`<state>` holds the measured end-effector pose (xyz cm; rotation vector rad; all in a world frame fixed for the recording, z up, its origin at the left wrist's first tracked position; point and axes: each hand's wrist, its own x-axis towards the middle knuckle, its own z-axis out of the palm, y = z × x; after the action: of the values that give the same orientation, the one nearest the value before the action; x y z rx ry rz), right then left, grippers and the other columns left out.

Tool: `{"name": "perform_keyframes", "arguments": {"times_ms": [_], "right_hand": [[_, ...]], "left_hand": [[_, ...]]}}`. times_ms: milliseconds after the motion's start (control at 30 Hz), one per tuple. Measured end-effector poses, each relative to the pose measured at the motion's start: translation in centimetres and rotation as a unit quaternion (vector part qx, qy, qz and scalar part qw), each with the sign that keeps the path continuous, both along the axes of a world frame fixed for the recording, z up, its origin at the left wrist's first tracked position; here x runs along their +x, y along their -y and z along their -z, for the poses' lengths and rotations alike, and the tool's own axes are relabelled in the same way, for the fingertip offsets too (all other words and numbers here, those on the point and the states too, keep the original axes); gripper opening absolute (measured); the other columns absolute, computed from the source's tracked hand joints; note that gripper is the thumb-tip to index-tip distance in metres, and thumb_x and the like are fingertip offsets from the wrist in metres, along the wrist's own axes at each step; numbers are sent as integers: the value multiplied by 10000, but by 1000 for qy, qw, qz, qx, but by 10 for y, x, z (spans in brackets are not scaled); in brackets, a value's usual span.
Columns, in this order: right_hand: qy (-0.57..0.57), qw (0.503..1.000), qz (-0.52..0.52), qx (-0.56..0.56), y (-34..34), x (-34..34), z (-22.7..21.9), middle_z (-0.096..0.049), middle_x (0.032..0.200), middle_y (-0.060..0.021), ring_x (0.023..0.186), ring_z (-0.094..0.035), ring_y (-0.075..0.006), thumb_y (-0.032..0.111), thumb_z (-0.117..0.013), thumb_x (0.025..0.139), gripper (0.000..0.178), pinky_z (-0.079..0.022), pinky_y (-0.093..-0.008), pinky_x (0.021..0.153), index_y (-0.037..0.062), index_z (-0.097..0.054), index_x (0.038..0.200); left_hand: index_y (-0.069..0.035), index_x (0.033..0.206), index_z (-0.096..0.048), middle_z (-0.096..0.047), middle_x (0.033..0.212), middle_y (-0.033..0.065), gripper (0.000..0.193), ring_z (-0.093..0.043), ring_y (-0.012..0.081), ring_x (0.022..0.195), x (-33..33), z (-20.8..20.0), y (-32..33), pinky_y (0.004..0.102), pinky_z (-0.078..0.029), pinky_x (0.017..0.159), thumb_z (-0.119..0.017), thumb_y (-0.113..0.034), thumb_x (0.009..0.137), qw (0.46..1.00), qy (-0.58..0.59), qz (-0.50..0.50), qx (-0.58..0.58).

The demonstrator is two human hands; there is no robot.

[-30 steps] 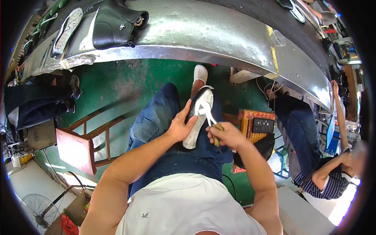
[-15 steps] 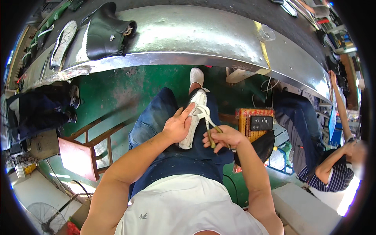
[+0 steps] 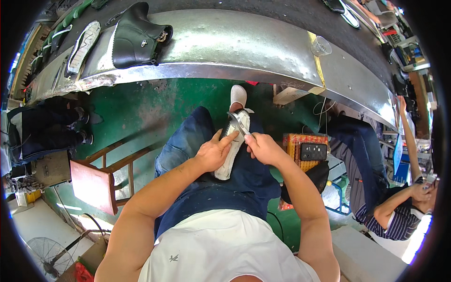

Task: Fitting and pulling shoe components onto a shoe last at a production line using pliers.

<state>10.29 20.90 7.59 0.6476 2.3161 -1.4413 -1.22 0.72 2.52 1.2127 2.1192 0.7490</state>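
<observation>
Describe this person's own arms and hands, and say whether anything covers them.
The left hand and right hand are bare, without gloves. No sleeve, watch or bracelet shows on either forearm. The person wears a white top with a small grey mark.

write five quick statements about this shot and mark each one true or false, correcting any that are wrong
1. The right hand holds a metal tool. True.
2. The left hand is held well away from the pale-bottomed shoe. False: the left hand is on the shoe.
3. A black boot is on the metal bench. True.
4. The clear cup is left of the black boot in the picture. False: the cup is to its right, by a yellow strip.
5. The clog below the bench edge is black. False: it is white.
</observation>
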Motion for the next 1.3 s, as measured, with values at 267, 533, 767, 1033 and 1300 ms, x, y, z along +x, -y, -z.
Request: {"name": "perform_keyframes", "arguments": {"times_ms": [267, 533, 767, 1033, 1300], "right_hand": [[-34, 998, 43, -20, 9, 13, -7, -681, 773, -140, 654, -684, -252, 390, -429, 1081, 487, -543, -386, 657, -42, -607, 946], [-83, 987, -55, 127, 35, 45, 8, -681, 865, -282, 858, -643, -505, 387, -484, 1060, 433, -496, -564, 765, -28, -602, 1012], [77, 996, 11, -38, 33, 66, -18, -681, 779, -193, 749, -690, -356, 380, -605, 998, 380, -535, -432, 708, 0, -622, 1011], [-7, 971, -192, 142, 52, 76, -31, -684, 1102, -260, 942, -683, -431, 284, -629, 972, 341, -530, -506, 860, 5, -607, 1168], [52, 975, -171, 132, 44, 102, -12, -700, 1046, -240, 946, -671, -443, 362, -578, 1010, 366, -526, -522, 822, 32, -638, 1154]], "left_hand": [[62, 1593, -61, -370, 1556, 328, 828, -475, 465, 1369, 9, -5, 0, 453, -389, 1145, -517, -347, 1036, 987, 118, -108, -25], [17, 1604, -120, -392, 1532, 340, 858, -452, 446, 1397, 2, -3, 1, 432, -383, 1157, -563, -407, 1004, 978, 170, -100, -71], [-9, 1620, -164, -452, 1534, 207, 922, -451, 289, 1418, -26, -13, 1, 365, -352, 1181, -732, -265, 939, 907, 406, -114, -9], [-33, 1635, -149, -465, 1539, 157, 1000, -465, 248, 1397, -29, -13, -8, 358, -366, 1169, -791, -240, 896, 876, 469, -111, -11], [-108, 1641, -136, -379, 1568, 279, 958, -408, 363, 1454, 7, -23, -3, 385, -345, 1189, -700, -373, 913, 955, 274, -110, -28]]}}
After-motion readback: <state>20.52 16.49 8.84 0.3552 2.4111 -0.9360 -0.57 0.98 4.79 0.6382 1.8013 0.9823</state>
